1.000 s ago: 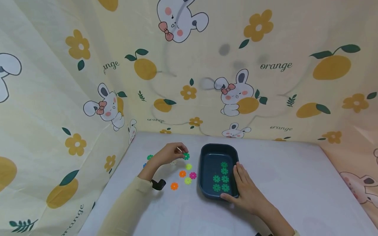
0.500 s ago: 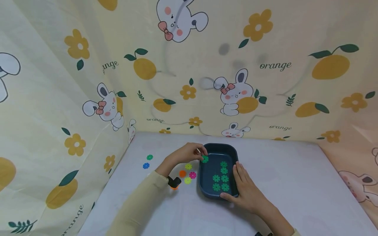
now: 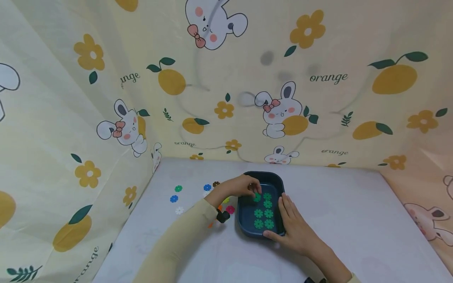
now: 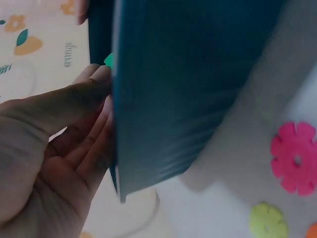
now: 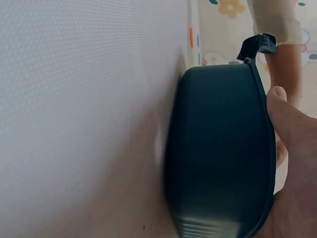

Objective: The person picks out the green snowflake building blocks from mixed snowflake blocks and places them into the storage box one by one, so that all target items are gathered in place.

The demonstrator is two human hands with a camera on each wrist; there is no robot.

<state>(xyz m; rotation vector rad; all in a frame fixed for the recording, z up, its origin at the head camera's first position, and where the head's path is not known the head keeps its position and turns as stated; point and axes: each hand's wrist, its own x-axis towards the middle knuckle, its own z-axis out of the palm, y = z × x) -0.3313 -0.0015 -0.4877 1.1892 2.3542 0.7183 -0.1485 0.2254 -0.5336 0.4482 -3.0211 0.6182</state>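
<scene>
Inside the dark blue tray [image 3: 247,230], my left hand [image 3: 244,185] holds a green flower-shaped plastic piece [image 3: 257,197] by its fingertips, low over the bottom or touching it; I cannot tell which. Several green flower pieces [image 3: 268,213] lie there in two columns. In the left wrist view the tray wall [image 4: 168,99] hides most of the held piece [image 4: 108,60]. My right hand [image 3: 299,232] rests against the tray's right side and near corner with straight fingers. Its thumb [image 5: 285,106] lies at the rim in the right wrist view.
Left of the tray, loose flower pieces are scattered on the white table [image 3: 354,220]: a green one [image 3: 178,188], blue ones [image 3: 174,199], a white one [image 3: 179,210], a magenta one [image 3: 230,209] and others partly behind the left forearm. A patterned cloth [image 3: 212,78] hangs behind.
My left hand has carried the green flower piece rightward from the loose pieces, over the tray's left rim and down inside it. The right hand and the tray have stayed in place.
</scene>
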